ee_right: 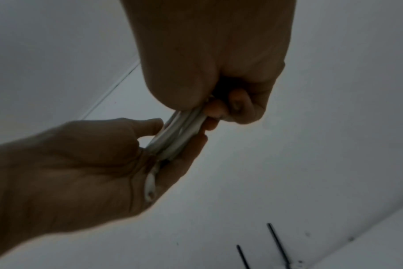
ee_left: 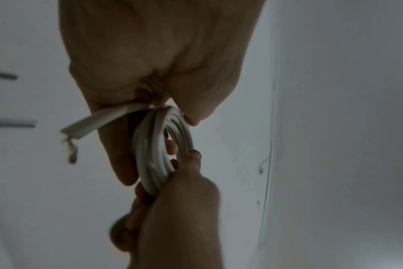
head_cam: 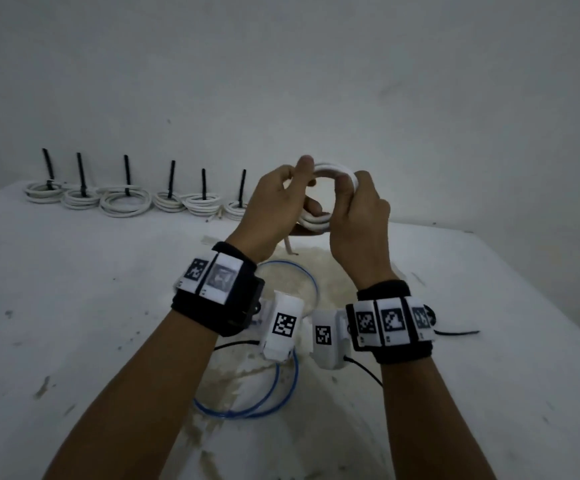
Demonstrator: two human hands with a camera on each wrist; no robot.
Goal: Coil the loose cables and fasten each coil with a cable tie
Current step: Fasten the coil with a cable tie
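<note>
Both hands hold a white cable coil (head_cam: pixel 323 195) in the air above the white table (head_cam: pixel 73 306), at about 12 o'clock from the wrists. Left hand (head_cam: pixel 274 209) curls its thumb and fingers round the coil's 9 o'clock side; right hand (head_cam: pixel 357 216) pinches the 3 o'clock side, fingers bent over the strands. The ring stands nearly upright, its opening facing the person. A loose cable end (ee_left: pixel 90 123) sticks out below the left palm toward 6 o'clock. Tied white coils (head_cam: pixel 122 202) line the table's far edge from 9 to 11 o'clock, black tie tails (head_cam: pixel 127 174) upright. A blue cable (head_cam: pixel 281 386) loops on the table below the wrists.

For you, dim grey light in all views, soft motion blur near both wrists, bent wide-angle edges.
</note>
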